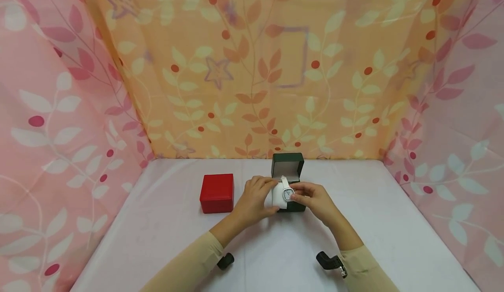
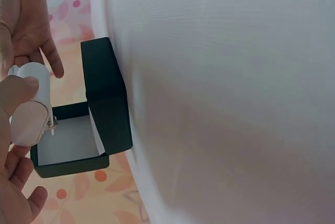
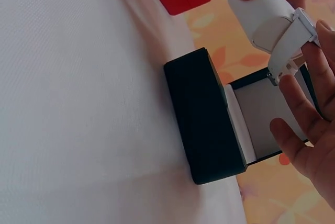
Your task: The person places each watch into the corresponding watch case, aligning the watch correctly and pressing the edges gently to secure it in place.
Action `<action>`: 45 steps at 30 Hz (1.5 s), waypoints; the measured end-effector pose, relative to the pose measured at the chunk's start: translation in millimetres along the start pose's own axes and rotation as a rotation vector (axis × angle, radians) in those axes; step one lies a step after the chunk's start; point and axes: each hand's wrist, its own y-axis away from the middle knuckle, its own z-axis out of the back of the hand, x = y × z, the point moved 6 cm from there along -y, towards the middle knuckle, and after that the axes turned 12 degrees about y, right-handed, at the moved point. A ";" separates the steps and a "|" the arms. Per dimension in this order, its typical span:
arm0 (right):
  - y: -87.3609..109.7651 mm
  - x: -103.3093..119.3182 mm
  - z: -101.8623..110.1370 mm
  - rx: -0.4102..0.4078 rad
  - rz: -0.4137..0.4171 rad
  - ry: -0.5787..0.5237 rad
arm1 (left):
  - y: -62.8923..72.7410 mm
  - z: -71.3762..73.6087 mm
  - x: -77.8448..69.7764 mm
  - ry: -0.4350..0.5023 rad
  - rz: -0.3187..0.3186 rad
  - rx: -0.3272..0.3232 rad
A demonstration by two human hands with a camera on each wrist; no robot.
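My left hand (image 1: 256, 198) grips a white watch cushion (image 1: 278, 197) at one end, thumb on its near side. A white-strapped watch (image 1: 288, 194) with a squarish pale dial lies against the cushion's other end. My right hand (image 1: 315, 198) pinches the watch by its case. In the right wrist view the strap (image 3: 289, 43) is unfastened, its buckle end hanging off the cushion. Behind and below both hands stands a dark green watch box (image 1: 288, 158), lid raised; its pale inside shows in the left wrist view.
A closed red box (image 1: 217, 193) stands left of my left hand on the white-covered table (image 1: 177, 248). Floral cloth (image 1: 252, 86) hangs at the back and both sides. Black devices (image 1: 328, 260) are strapped at both wrists.
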 end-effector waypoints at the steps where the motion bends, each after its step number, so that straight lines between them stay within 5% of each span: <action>1: -1.1 0.5 -0.4 -0.002 0.003 0.005 | 0.2 1.1 0.5 0.002 -0.003 -0.009; 24: -16.2 34.0 -6.4 -0.026 0.057 0.016 | 1.6 31.7 11.4 0.039 -0.053 -0.145; 45: -28.4 49.2 -19.8 -0.012 0.059 -0.070 | 7.5 56.9 15.8 0.079 -0.033 -0.178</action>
